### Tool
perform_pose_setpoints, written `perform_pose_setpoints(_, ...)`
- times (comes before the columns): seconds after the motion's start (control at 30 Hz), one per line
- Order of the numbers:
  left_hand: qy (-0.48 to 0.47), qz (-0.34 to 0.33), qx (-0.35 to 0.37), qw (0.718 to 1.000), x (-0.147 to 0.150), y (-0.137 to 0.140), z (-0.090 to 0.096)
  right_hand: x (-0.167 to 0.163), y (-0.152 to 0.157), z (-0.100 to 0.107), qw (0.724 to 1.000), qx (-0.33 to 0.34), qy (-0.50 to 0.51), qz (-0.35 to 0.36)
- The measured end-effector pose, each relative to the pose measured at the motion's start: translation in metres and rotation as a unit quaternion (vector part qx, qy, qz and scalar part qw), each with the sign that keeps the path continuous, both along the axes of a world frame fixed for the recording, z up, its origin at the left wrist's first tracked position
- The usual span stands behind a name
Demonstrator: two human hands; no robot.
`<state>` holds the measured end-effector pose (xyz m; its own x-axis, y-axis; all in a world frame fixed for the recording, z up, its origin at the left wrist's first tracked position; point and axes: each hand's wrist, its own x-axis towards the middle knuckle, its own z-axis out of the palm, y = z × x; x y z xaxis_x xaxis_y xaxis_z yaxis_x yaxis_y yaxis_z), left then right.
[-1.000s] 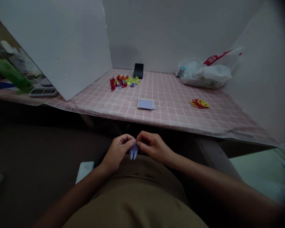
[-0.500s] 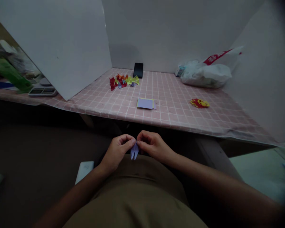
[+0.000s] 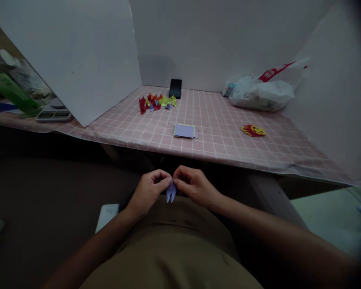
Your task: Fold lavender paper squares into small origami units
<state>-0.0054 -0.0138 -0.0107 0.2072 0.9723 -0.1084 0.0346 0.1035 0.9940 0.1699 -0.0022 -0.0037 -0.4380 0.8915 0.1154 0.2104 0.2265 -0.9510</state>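
A small folded piece of purple origami paper (image 3: 171,193) hangs between my hands, above my lap, with two narrow points facing down toward me. My left hand (image 3: 150,190) pinches its upper left side between thumb and fingertips. On the upper right side, my right hand (image 3: 195,184) closes on it in the same kind of pinch. The fingertips hide the paper's upper end. Beyond my hands, a stack of purple and yellow paper sheets (image 3: 184,131) lies near the table's front edge.
Several red, orange, yellow and purple folded paper figures (image 3: 156,102) stand by a black phone (image 3: 175,88) on the checked table (image 3: 216,120). Red and yellow pieces (image 3: 253,130) lie to the right, a plastic bag (image 3: 260,94) behind. A white device (image 3: 107,216) rests beside my left forearm.
Both hands keep their pinch on the purple paper. Its lower points have shifted very slightly to the right; little else differs.
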Motion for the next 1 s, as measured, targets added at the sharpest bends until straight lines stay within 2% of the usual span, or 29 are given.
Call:
perform_pose_setpoints(0.2,0.023,0.001,0.006,1.000,0.0008,-0.0010,0.0030,-0.0002,0.0000,-0.0018,1.000,-0.007,0.005,-0.004)
perform_pose_setpoints(0.5,0.084,0.031,0.053,0.995,0.0040,-0.0026,0.0044,-0.0019,0.0006,-0.0032,0.999,-0.036,0.028,-0.014)
perform_pose_setpoints(0.9,0.071,0.055,0.037,0.995,0.0096,-0.0052,0.0002,-0.0041,-0.0011,-0.0063,0.998,-0.049,0.045,-0.020)
perform_pose_setpoints(1.0,0.062,0.061,0.040,0.995,0.0097,-0.0047,-0.0013,-0.0038,-0.0002,-0.0043,0.996,-0.073,0.054,-0.011)
